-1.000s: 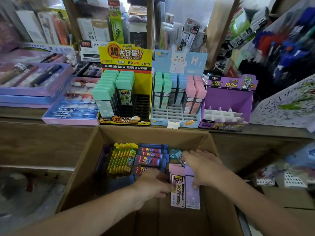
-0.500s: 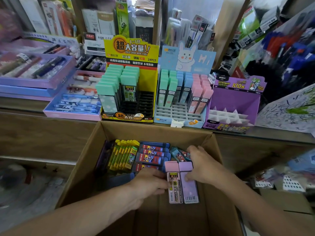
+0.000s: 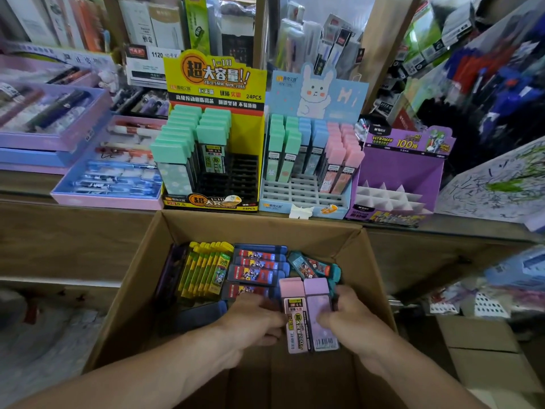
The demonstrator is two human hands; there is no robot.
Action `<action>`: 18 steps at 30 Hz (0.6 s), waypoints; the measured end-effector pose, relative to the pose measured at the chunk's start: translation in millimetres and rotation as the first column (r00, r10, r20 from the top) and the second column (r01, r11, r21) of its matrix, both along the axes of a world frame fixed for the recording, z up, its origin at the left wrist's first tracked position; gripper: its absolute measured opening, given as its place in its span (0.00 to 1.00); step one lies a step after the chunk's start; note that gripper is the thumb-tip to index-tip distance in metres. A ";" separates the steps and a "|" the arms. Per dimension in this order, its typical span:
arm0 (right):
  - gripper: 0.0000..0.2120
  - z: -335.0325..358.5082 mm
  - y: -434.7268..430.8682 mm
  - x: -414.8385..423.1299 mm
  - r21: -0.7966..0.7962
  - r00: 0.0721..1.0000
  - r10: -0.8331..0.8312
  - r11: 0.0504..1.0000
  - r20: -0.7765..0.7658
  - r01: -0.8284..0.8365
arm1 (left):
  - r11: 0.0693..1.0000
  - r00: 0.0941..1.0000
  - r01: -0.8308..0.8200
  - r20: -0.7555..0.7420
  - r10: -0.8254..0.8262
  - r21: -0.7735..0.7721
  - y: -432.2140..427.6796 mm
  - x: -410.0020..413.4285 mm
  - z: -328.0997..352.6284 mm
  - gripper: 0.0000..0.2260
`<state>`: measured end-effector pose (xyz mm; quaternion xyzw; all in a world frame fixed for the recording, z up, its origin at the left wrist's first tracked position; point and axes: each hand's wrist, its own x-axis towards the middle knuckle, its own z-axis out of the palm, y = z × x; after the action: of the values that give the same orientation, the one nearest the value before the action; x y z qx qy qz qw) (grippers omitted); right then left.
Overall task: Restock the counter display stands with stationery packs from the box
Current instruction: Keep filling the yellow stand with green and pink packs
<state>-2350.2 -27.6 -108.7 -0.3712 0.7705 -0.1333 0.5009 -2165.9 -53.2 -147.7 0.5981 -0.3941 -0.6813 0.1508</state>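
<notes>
From the head camera, an open brown cardboard box (image 3: 368, 261) stands on the floor against a wooden counter (image 3: 73, 240). On the counter, left to right, stand a yellow cardboard display stand (image 3: 215, 81) partly filled with mint-capped lead cases, a pale blue bunny-printed display stand (image 3: 317, 93) holding mint, blue and pink cases with its front slots bare, and a purple cardboard display stand (image 3: 404, 169) whose white dividers hold nothing. Flat lilac pen trays (image 3: 88, 199) lie to the left. Inside the box, yellow packs (image 3: 206, 270) stand on edge beside stacked dark blue packs (image 3: 259, 267) and teal packs (image 3: 312, 265).

Both forearms reach down into the box. The left hand (image 3: 253, 323) curls its fingers against the left edge of a pink-capped lead pack (image 3: 295, 317); the right hand (image 3: 351, 317) grips the right edge of the adjoining lilac-capped pack (image 3: 320, 314). The two packs are pressed side by side between the hands, over the box's near half.
</notes>
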 end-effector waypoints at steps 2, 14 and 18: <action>0.15 0.3 -1.9 2.9 0.015 1.000 -0.007 1.000 0.001 0.007 | 1.000 1.000 0.003 0.028 -0.003 -0.013 0.8 -0.2 1.7 0.06; 0.15 -2.4 -4.8 12.2 0.142 0.996 0.040 0.989 0.085 -0.052 | 0.991 0.983 0.107 0.157 -0.094 -0.078 2.5 -0.6 14.1 0.10; 0.14 2.1 -8.7 9.8 0.121 0.973 -0.073 0.992 0.221 0.047 | 0.997 0.999 0.040 -0.002 -0.041 -0.066 -2.0 1.8 21.3 0.08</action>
<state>-2340.4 -36.3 -106.6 -0.3010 0.7261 -0.1447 0.6010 -2164.1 -55.2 -126.4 0.5835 -0.4282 -0.6719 0.1573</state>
